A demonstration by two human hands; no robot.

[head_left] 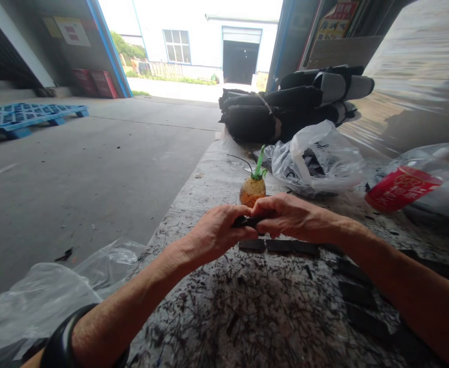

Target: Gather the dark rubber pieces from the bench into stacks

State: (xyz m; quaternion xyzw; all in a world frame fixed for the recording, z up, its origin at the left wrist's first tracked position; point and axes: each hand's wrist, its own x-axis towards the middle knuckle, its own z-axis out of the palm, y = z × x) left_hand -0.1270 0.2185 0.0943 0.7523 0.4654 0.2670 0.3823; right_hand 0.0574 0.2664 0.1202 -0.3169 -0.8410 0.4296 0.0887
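Observation:
Both my hands meet over the worktable, pinching one small black piece (246,222) between them. My left hand (224,225) grips its left end, with thumb and fingers closed. On the other end are the closed fingers of my right hand (285,217). The piece is mostly covered, so its exact kind is unclear. Just behind the hands stands a round bottle (252,190) with orange-brown contents and a green top. A row of flat black strips (280,247) lies on the table right below my hands. More black pieces (358,295) lie beside my right forearm.
Black scraps litter the worktable (186,204). A white plastic bag (320,158) and a red paper tub (402,188) stand to the right, with black rolls (285,105) behind. Clear plastic sheeting (55,286) is at lower left; a blue pallet (28,116) rests on the floor.

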